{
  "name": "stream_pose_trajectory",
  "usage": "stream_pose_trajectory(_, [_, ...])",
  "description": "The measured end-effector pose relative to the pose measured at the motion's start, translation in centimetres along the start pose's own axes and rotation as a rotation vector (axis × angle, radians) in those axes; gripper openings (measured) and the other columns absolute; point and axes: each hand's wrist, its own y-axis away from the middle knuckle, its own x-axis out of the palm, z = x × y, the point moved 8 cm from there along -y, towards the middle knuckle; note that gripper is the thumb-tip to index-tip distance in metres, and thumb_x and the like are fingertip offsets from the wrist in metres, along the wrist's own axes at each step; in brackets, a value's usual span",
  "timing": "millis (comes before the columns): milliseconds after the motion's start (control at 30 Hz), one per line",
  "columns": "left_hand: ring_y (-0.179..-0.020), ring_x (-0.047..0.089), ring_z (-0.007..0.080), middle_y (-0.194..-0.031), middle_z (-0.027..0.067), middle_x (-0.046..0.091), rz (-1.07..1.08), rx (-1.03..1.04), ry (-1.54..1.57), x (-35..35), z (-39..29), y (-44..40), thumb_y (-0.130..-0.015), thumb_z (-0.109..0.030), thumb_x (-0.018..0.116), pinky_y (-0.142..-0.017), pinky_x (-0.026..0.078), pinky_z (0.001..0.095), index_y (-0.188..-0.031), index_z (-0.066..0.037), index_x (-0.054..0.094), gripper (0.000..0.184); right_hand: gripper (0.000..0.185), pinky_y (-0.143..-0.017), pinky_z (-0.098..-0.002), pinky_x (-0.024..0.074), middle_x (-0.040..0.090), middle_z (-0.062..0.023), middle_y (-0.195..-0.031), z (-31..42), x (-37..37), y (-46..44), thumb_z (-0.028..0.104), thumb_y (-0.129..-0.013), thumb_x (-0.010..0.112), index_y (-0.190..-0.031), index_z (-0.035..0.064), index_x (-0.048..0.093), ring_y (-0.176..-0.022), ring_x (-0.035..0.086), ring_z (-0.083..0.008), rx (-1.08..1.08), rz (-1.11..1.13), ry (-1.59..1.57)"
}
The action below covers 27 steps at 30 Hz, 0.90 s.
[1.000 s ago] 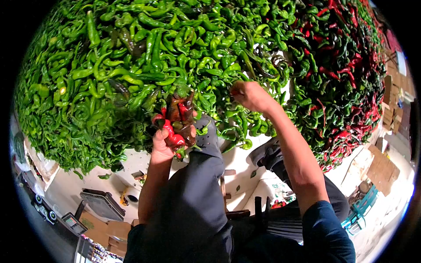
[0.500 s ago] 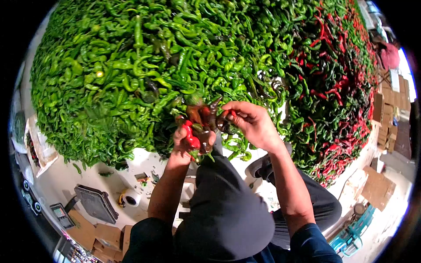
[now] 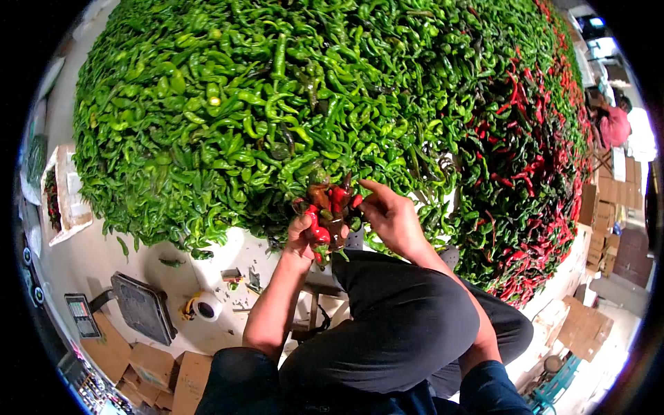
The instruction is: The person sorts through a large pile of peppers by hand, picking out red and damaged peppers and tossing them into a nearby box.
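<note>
My left hand is closed around a bunch of red, dark brown and green chili peppers, held above the near edge of the big pepper pile. Some of the peppers point upward out of the fist. Just right of the bunch is my right hand, its index finger stretched out and the other fingers partly curled. Its fingertips are close to a small red pepper on the bunch's right side; whether they touch it I cannot tell. Directly beyond both hands lies the heap of green peppers.
Red and dark peppers cover the pile's right side. A platform scale, a tape roll and cardboard boxes are at the lower left. More boxes stand on the right, near a person in a pink top.
My right hand has loosened its pinch on a dark red pepper, and its index finger is straighter. The bunch in my left hand looks fuller. The camera view has shifted, and my knee appears further right.
</note>
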Motion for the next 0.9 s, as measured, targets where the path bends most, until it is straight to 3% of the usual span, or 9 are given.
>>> stream_pose_trajectory(133, [-0.126, 0.055, 0.0375, -0.143, 0.0231, 0.049, 0.029, 0.242, 0.02, 2.3, -2.5, 1.5, -0.075, -0.032, 0.083, -0.087, 0.059, 0.0466, -0.145, -0.007, 0.045, 0.083, 0.03, -0.065, -0.0275, 0.0525, 0.069, -0.0066, -0.088, -2.0, -1.8, 0.8, 0.006, -0.094, 0.065, -0.123, 0.0002, 0.061, -0.073, 0.064, -0.014, 0.195, -0.126, -0.306])
stream_pose_trajectory(200, [-0.109, 0.062, 0.037, -0.149, 0.024, 0.039, 0.099, 0.289, 0.006, 2.6, -3.6, 3.5, -0.079, -0.034, 0.08, -0.068, 0.061, 0.0398, -0.147, -0.014, 0.043, 0.08, 0.025, -0.062, -0.0271, 0.0511, 0.068, -0.0078, -0.086, -3.3, -3.3, 1.8, 0.007, -0.093, 0.065, -0.117, -0.0027, 0.063, -0.071, 0.063, -0.0142, 0.249, -0.196, -0.401])
stream_pose_trajectory(300, [-0.13, 0.05, 0.0374, -0.148, 0.0247, 0.042, 0.129, 0.375, 0.036, 2.7, -5.0, 7.5, -0.08, -0.031, 0.079, -0.079, 0.062, 0.0425, -0.145, -0.009, 0.044, 0.078, 0.018, -0.058, -0.0275, 0.047, 0.064, -0.0049, -0.078, -9.4, -4.0, 4.4, 0.006, -0.092, 0.066, -0.108, -0.003, 0.064, -0.064, 0.059, -0.0128, 0.367, -0.286, -0.511])
stream_pose_trajectory(433, [-0.101, 0.067, 0.0362, -0.147, 0.0241, 0.042, 0.078, 0.444, 0.096, -0.2, -6.4, 13.8, -0.083, -0.03, 0.076, -0.054, 0.061, 0.0374, -0.146, -0.013, 0.044, 0.073, 0.019, -0.06, -0.0297, 0.0476, 0.064, -0.004, -0.079, -15.5, -3.8, 7.8, 0.013, -0.096, 0.063, -0.107, -0.0024, 0.064, -0.069, 0.06, -0.0147, 0.464, -0.1, 0.039])
stream_pose_trajectory(600, [-0.095, 0.066, 0.0283, -0.15, 0.0188, 0.042, -0.011, 0.812, 0.099, -1.6, -12.1, 22.8, -0.09, -0.046, 0.062, -0.049, 0.053, 0.0318, -0.148, -0.017, 0.042, 0.068, 0.018, -0.062, -0.0301, 0.0475, 0.064, -0.0043, -0.08, -17.0, -3.8, 10.9, 0.014, -0.096, 0.061, -0.106, -0.0018, 0.064, -0.07, 0.06, -0.0154, 0.529, -0.124, 0.205])
stream_pose_trajectory(633, [-0.107, 0.061, 0.0259, -0.155, 0.0129, 0.033, 0.096, 0.853, 0.123, -1.4, -14.2, 24.9, -0.09, -0.046, 0.061, -0.056, 0.054, 0.0365, -0.149, -0.024, 0.042, 0.065, 0.018, -0.062, -0.0302, 0.0474, 0.064, -0.0044, -0.08, -16.9, -3.9, 11.5, 0.014, -0.097, 0.061, -0.105, -0.0016, 0.063, -0.071, 0.059, -0.0156, 0.541, -0.143, 0.208])
stream_pose_trajectory(733, [-0.083, 0.067, 0.0157, -0.129, 0.0145, 0.055, -0.191, 1.36, -0.126, 6.1, -23.2, 32.8, -0.093, -0.052, 0.057, -0.046, 0.049, 0.0185, -0.138, -0.019, 0.051, 0.057, 0.018, -0.063, -0.0305, 0.0473, 0.064, -0.0046, -0.081, -16.4, -4.6, 12.0, 0.015, -0.097, 0.06, -0.104, -0.0013, 0.063, -0.071, 0.059, -0.016, 0.548, -0.198, 0.21])
stream_pose_trajectory(833, [-0.101, 0.067, 0.025, -0.128, 0.0159, 0.058, -0.168, 1.749, -0.318, 14.8, -36.7, 43.2, -0.093, -0.052, 0.06, -0.064, 0.06, 0.0271, -0.14, -0.015, 0.048, 0.06, 0.018, -0.064, -0.0308, 0.0472, 0.064, -0.0048, -0.081, -15.6, -4.7, 12.0, 0.016, -0.098, 0.059, -0.104, -0.0009, 0.063, -0.072, 0.059, -0.0165, 0.552, -0.248, 0.205])
stream_pose_trajectory(900, [-0.129, 0.049, 0.0396, -0.14, 0.0158, 0.051, -0.025, 1.773, -0.291, 23.6, -46.9, 50.3, -0.094, -0.055, 0.058, -0.103, 0.051, 0.0508, -0.144, -0.011, 0.042, 0.068, 0.018, -0.064, -0.031, 0.0471, 0.064, -0.0049, -0.082, -15.1, -4.8, 11.8, 0.016, -0.098, 0.058, -0.103, -0.0006, 0.063, -0.073, 0.059, -0.0168, 0.551, -0.279, 0.197])
